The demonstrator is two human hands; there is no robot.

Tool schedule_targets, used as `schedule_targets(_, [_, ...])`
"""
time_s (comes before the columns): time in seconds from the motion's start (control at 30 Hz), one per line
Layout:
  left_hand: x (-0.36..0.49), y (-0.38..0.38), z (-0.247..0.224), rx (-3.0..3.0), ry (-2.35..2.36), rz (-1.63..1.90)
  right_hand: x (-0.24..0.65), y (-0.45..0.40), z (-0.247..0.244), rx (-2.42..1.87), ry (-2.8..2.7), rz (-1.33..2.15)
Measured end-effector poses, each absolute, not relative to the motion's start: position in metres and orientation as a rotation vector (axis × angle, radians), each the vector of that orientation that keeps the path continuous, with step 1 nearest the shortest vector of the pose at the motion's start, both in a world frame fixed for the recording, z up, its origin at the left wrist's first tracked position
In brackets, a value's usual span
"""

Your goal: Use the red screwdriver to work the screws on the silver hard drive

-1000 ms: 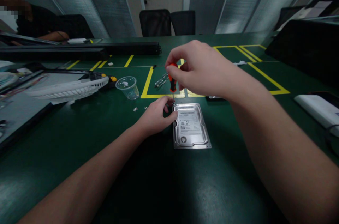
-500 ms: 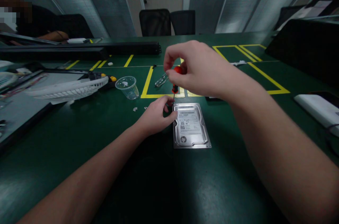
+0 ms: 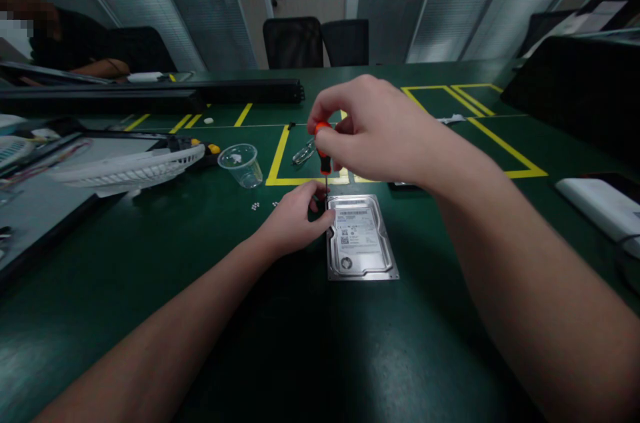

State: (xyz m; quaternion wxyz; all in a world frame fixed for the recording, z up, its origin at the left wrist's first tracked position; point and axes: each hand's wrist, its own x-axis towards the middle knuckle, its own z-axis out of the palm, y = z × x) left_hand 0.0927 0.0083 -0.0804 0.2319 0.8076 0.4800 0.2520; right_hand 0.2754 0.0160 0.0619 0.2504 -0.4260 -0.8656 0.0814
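1. Head view: grasps the red-and-black screwdriver (image 3: 325, 160) by its handle in the right hand (image 3: 373, 130), with fingertips closed around it and the shaft pointing down at the upper left corner of the hard drive (image 3: 359, 243).
2. Touches the drive's left edge with the thumb of the left hand (image 3: 300, 218), with fingers curled near the shaft; cannot tell whether firmly clamped on anything.
3. Lies label up on the green table (image 3: 280, 350), just right of the left hand.
4. Near the left hand: small pale pieces (image 3: 255, 206) and a clear plastic cup (image 3: 243, 166).
5. Beyond the left hand: a transparent object (image 3: 303, 153) inside yellow tape (image 3: 277, 160).
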Motion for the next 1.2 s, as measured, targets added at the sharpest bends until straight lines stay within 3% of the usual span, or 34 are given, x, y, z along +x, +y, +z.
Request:
schedule_targets(0.4, [0.0912,0.0076,-0.0812,2.232,1.318,0.683,0.2812,0.0212,0.0581,-1.16,-2.324,0.101])
schedule_targets(1.2, [0.0907,0.0075,-0.0808,2.235,1.319,0.683,0.2763,0.017,0.0601,-1.148,-2.356,0.214])
